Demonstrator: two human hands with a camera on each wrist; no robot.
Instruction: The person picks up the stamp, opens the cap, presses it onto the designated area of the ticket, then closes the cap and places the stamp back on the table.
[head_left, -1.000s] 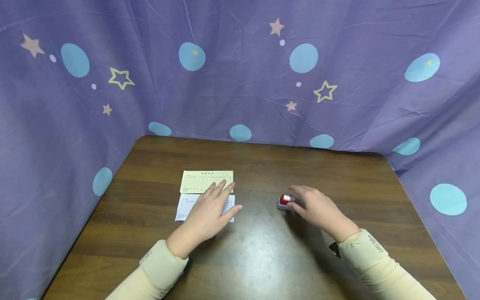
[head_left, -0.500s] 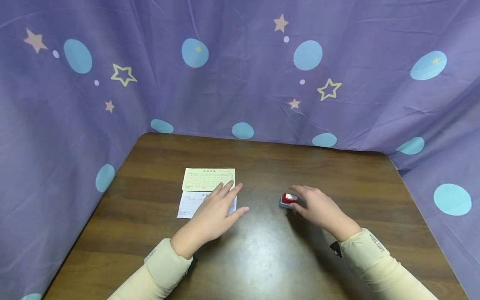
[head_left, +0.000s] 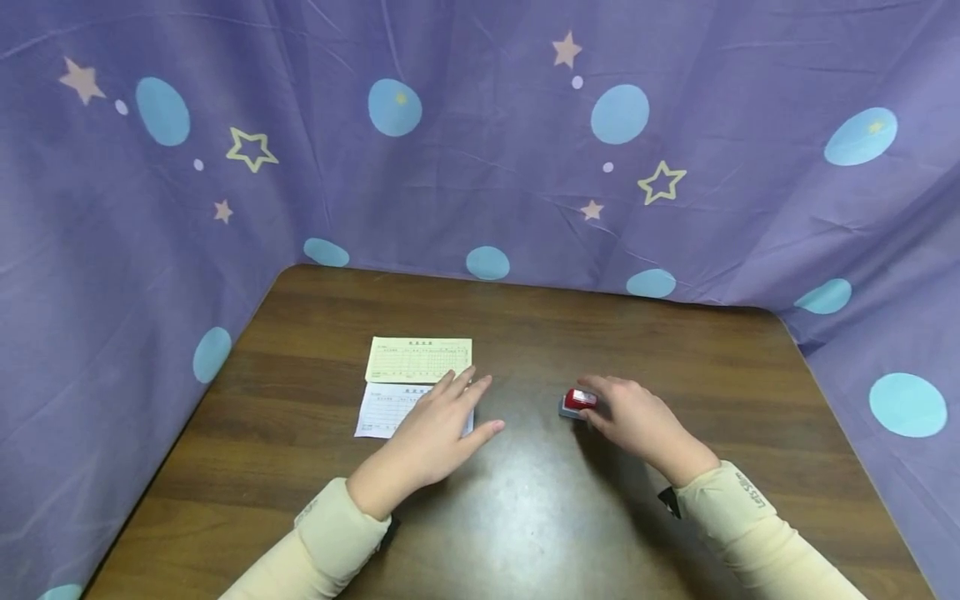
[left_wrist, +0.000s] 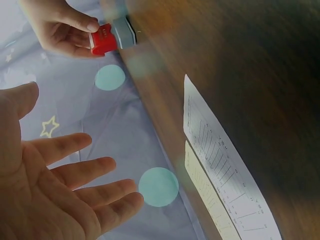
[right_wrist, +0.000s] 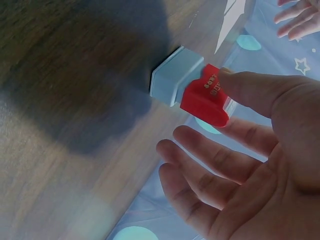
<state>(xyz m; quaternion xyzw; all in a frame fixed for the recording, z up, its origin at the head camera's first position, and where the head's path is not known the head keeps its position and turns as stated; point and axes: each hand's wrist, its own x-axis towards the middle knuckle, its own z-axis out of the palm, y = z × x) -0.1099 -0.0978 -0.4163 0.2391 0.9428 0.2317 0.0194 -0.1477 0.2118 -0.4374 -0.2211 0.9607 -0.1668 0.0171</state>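
Note:
My right hand (head_left: 637,421) pinches the red handle of a stamp (right_wrist: 205,95) between thumb and index finger; the other fingers are loosely bent beside it. Below the red part is a blue-grey base (right_wrist: 175,75), down at the tabletop. To the left, my left hand (head_left: 431,442) spreads its fingers over a white printed slip (head_left: 378,410), hiding its right part. The left wrist view shows the palm and fingers (left_wrist: 95,170) raised off the paper, holding nothing. Just behind lies a pale yellow printed slip (head_left: 416,354), its near right corner covered by fingertips.
Both slips lie flat on a brown wooden table (head_left: 525,317), one behind the other. A purple curtain (head_left: 487,150) with stars and blue ovals hangs round the back and sides. Bare tabletop shows between the two hands, with a bright glare near the front.
My left hand has drawn back slightly and to the right, uncovering more of both slips. My right hand keeps its pinch on the stamp almost unmoved. The head view has shifted a little.

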